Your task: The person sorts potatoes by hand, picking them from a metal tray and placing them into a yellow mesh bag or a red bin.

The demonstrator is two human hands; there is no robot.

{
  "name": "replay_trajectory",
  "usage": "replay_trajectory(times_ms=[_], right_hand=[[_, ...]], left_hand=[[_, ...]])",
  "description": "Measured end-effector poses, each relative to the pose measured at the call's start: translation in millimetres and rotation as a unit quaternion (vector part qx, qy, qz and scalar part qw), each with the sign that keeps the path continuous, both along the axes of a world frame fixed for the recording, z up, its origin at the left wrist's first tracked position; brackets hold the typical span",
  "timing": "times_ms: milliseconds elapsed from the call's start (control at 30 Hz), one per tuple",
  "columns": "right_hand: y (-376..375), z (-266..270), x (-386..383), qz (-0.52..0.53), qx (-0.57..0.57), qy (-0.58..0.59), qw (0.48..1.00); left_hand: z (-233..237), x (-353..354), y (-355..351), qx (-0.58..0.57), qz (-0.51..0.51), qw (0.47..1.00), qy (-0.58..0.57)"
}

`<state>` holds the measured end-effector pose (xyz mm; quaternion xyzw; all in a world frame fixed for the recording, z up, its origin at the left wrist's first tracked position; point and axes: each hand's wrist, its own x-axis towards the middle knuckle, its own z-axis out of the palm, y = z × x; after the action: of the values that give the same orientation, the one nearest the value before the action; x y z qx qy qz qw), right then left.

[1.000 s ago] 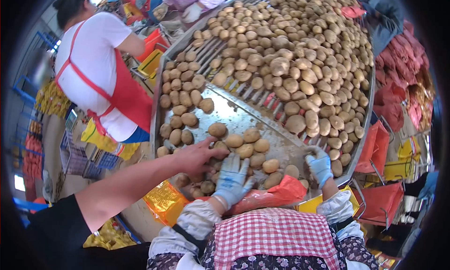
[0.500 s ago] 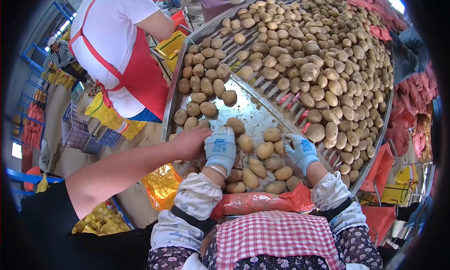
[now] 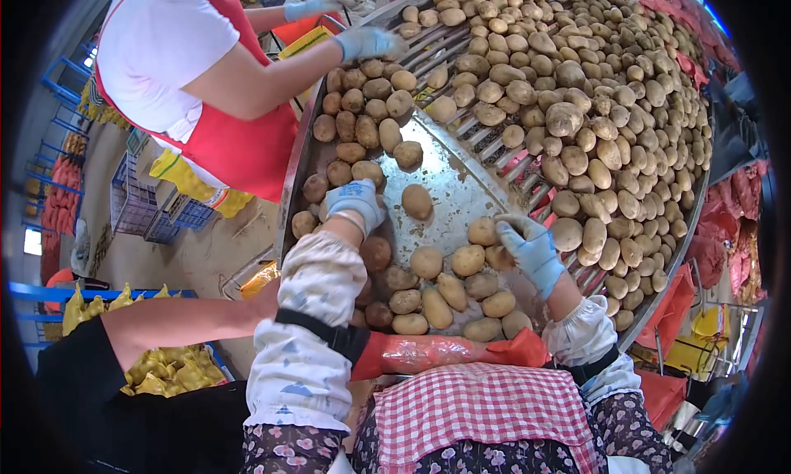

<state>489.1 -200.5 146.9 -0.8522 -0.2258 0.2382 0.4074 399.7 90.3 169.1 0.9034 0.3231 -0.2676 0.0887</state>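
Note:
My left hand [image 3: 356, 204], in a pale blue glove, reaches over the potatoes [image 3: 350, 153] along the left side of the metal tray [image 3: 449, 173]. Its fingers bend down beside a potato [image 3: 367, 172]; their tips are hidden, so I cannot see whether they grip one. My right hand [image 3: 531, 256], gloved alike, is open at the right of the loose potatoes [image 3: 451, 289] near me. Its fingers are beside a potato [image 3: 498, 257] by the tray's divider. A single potato [image 3: 417, 201] lies between my hands.
A big heap of potatoes [image 3: 593, 136] covers the roller bars on the right. At upper left a person in a red apron [image 3: 239, 157] reaches in with a gloved hand [image 3: 368, 43]. Another person's bare arm [image 3: 194, 330] passes behind my left sleeve. A red plastic roll [image 3: 449, 352] lines the near edge.
My left hand has moved up and left, away from the nearer potatoes. The bare arm's hand is now hidden behind my sleeve. The red-aproned person has leaned in over the potatoes.

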Motion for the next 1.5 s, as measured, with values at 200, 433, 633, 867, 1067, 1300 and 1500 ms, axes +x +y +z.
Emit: replay_trajectory(times_ms=[200, 433, 633, 867, 1067, 1300, 1500], right_hand=[[22.2, 32.1, -20.0, 0.068, 0.296, 0.449, 0.84], [-19.2, -5.0, -18.1, 0.03, 0.085, -0.002, 0.996], [-20.7, -21.3, -31.6, 0.068, 0.021, -0.071, 0.995], [-49.7, 11.7, -48.2, -0.042, 0.302, 0.501, 0.81], [-38.9, 16.4, -71.3, -0.106, 0.384, 0.739, 0.543], [-81.8, 27.6, -33.9, -0.064, 0.506, 0.477, 0.716], [-88.0, 2.6, -12.6, -0.11, 0.384, 0.308, 0.864]], left_hand=[[33.6, -45.1, -64.0, -0.53, 0.035, 0.723, -0.442], [-6.7, -172.0, -101.6, 0.022, -0.057, 0.963, -0.261], [-36.8, -173.7, -107.0, -0.018, -0.003, 0.981, -0.195], [6.7, -163.5, -103.8, -0.406, 0.24, 0.792, -0.388], [-12.9, -96.1, -145.7, -0.231, -0.129, 0.781, -0.565], [-13.4, -119.3, -98.1, -0.16, -0.133, 0.939, -0.274], [-81.2, -20.6, 24.0, 0.285, -0.006, 0.879, -0.383]])
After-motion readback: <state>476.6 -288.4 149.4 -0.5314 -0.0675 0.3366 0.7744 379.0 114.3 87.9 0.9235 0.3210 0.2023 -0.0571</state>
